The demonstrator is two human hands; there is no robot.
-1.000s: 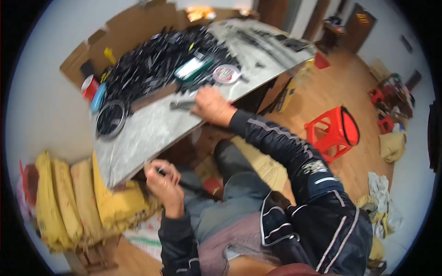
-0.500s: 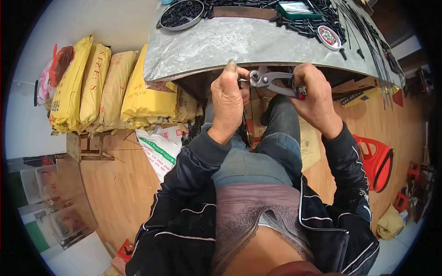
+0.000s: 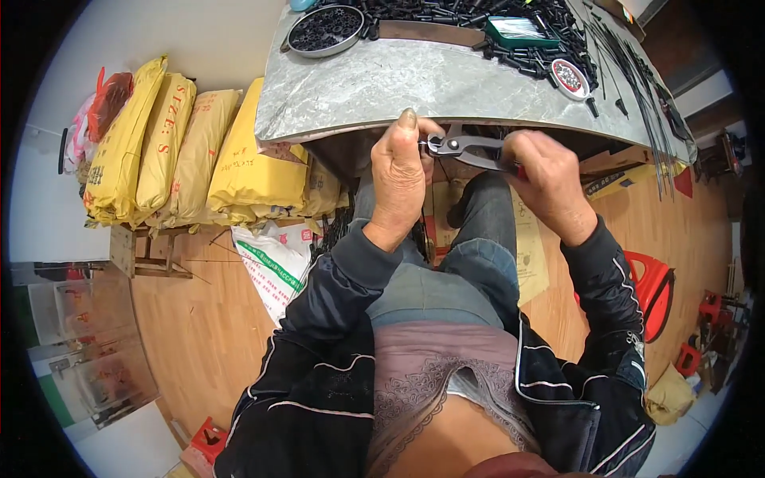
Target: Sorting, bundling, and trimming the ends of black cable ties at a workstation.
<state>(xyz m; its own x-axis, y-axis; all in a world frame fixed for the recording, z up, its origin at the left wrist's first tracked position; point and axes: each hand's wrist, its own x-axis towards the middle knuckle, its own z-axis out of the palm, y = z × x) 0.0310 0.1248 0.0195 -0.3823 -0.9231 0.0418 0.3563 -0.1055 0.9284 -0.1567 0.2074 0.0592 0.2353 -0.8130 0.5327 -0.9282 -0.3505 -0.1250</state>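
Pliers [image 3: 466, 148] gripped in right hand [image 3: 546, 179], nose pointing left; left hand [image 3: 401, 171] just beside nose, pinched closed on something too small to tell; grey table [image 3: 414, 92] just beyond.

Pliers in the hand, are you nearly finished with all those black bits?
Not nearly. A round metal tin already holds black pieces. In hand: the right hand grips grey metal pliers, whose tip meets something small pinched in the left hand. Left: a big heap of loose black pieces on the grey tabletop.
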